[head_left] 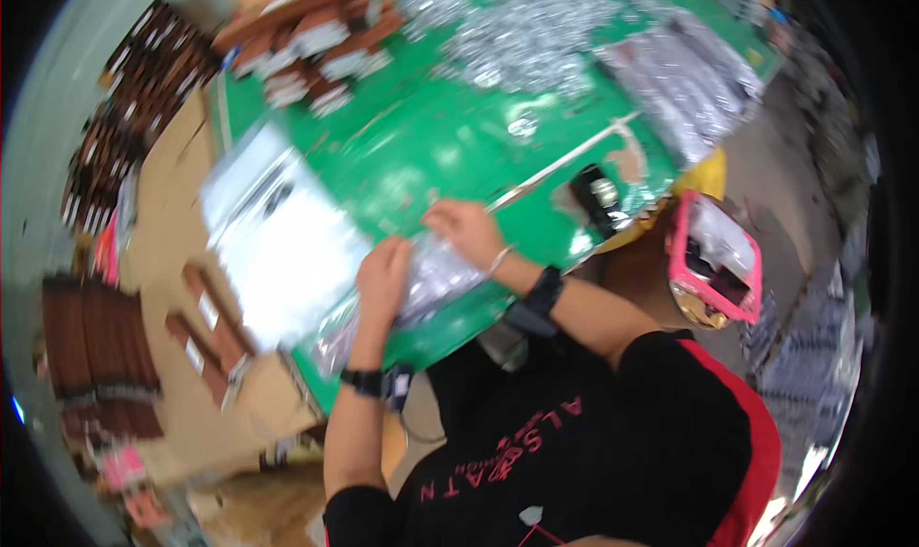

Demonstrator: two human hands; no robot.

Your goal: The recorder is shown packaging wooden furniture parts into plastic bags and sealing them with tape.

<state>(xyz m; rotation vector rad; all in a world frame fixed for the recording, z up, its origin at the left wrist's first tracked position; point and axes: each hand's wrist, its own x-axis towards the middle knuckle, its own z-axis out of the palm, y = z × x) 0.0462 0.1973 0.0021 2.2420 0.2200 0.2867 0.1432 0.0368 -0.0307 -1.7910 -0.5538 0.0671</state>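
Observation:
A crinkled clear plastic bag [436, 281] lies at the near edge of the green table [383, 155], under and between my hands. My left hand [385, 277] is closed, its fingers at the bag's left side and apparently gripping its edge. Just to the right, my right hand [466, 233] is closed in a pinch above the bag's upper right part. Blur hides what those fingertips hold. To the left of both hands rests a stack of shiny, clear flat plastic bags [297, 250].
Brown wooden pieces [316, 44] are piled at the far left of the table. Small clear packets [526, 30] are heaped at the back, beside larger wrapped packs [684, 78]. A black object [598, 200] lies rightward. A pink-rimmed bin [716, 260] stands right; cardboard [172, 222] extends left.

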